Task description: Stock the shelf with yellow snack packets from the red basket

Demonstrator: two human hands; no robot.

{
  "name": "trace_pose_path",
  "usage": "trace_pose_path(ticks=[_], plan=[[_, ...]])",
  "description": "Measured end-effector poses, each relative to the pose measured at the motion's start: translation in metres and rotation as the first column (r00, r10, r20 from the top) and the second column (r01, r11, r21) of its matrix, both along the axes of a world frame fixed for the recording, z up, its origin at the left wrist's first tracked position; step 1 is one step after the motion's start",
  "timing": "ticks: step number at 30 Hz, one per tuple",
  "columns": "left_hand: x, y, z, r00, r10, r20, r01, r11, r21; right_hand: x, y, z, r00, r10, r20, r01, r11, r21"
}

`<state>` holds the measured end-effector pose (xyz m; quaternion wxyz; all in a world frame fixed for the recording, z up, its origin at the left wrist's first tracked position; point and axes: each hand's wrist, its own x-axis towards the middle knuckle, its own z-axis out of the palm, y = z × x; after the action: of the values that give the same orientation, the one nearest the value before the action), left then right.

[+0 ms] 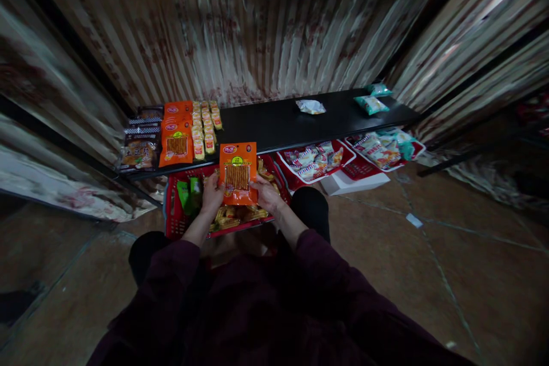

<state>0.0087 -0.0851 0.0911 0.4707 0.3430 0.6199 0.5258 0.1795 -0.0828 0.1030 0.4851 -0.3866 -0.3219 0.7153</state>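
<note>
An orange snack packet with a clear window showing brown sticks is held upright between my two hands. My left hand grips its left edge, and my right hand grips its lower right edge. Directly beneath is a red basket with small yellow-wrapped snacks and green packets in it. On the black shelf just beyond, matching orange packets stand between dark snack packets and rows of small yellow-wrapped snacks.
A white packet and teal packets lie farther right on the shelf. Under it stand two red baskets of snack packets, with a white box below. Striped curtain-like sheeting hangs behind. A paper scrap lies on the floor.
</note>
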Motion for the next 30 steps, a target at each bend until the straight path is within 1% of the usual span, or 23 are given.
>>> trace_pose_path(ticks=[2,3,4,6,7,8,10,12,14,15,17,22,26,30], plan=[[0.006,-0.004,0.004,0.98,-0.035,-0.197,0.047,0.997,0.057,-0.002,-0.001,0.0,0.998,-0.012,0.064,0.008,0.998,0.064],[0.009,-0.007,0.007,0.969,-0.078,-0.233,0.096,0.993,0.066,-0.003,-0.003,0.001,0.996,-0.014,0.083,0.006,0.996,0.088],[0.013,-0.009,0.009,0.967,-0.125,-0.223,0.142,0.988,0.061,-0.005,-0.004,0.002,0.994,-0.011,0.106,-0.002,0.993,0.12],[0.021,-0.013,0.013,0.976,-0.194,-0.095,0.197,0.98,0.032,-0.01,-0.007,0.004,0.977,-0.025,0.21,-0.025,0.973,0.231],[0.024,-0.015,0.015,0.979,-0.204,0.001,0.204,0.979,0.012,-0.013,-0.009,0.005,0.955,-0.055,0.291,-0.036,0.954,0.299],[0.027,-0.016,0.016,0.975,-0.201,0.099,0.202,0.979,-0.001,-0.017,-0.012,0.007,0.917,-0.1,0.387,-0.054,0.929,0.367],[0.031,-0.019,0.017,0.95,-0.174,0.26,0.181,0.983,-0.006,-0.024,-0.018,0.011,0.79,-0.204,0.579,-0.122,0.872,0.474],[0.032,-0.022,0.018,0.919,-0.149,0.364,0.155,0.988,0.014,-0.031,-0.025,0.016,0.651,-0.267,0.71,-0.227,0.825,0.518],[0.032,-0.024,0.019,0.894,-0.119,0.432,0.119,0.992,0.026,-0.037,-0.032,0.02,0.544,-0.308,0.781,-0.319,0.784,0.532],[0.031,-0.024,0.02,0.882,-0.093,0.462,0.094,0.995,0.021,-0.04,-0.035,0.021,0.505,-0.326,0.799,-0.349,0.77,0.534],[0.029,-0.024,0.02,0.855,-0.045,0.517,0.044,0.999,0.014,-0.043,-0.041,0.023,0.453,-0.351,0.82,-0.378,0.757,0.533],[0.025,-0.023,0.018,0.793,0.038,0.608,-0.043,0.999,-0.005,-0.049,-0.048,0.019,0.389,-0.376,0.841,-0.434,0.73,0.528],[0.024,-0.025,0.019,0.759,0.14,0.636,-0.13,0.99,-0.062,-0.051,-0.052,0.017,0.327,-0.38,0.865,-0.492,0.713,0.5],[0.023,-0.029,0.025,0.733,0.167,0.659,-0.146,0.985,-0.086,-0.052,-0.056,0.018,0.303,-0.385,0.871,-0.534,0.689,0.49]])
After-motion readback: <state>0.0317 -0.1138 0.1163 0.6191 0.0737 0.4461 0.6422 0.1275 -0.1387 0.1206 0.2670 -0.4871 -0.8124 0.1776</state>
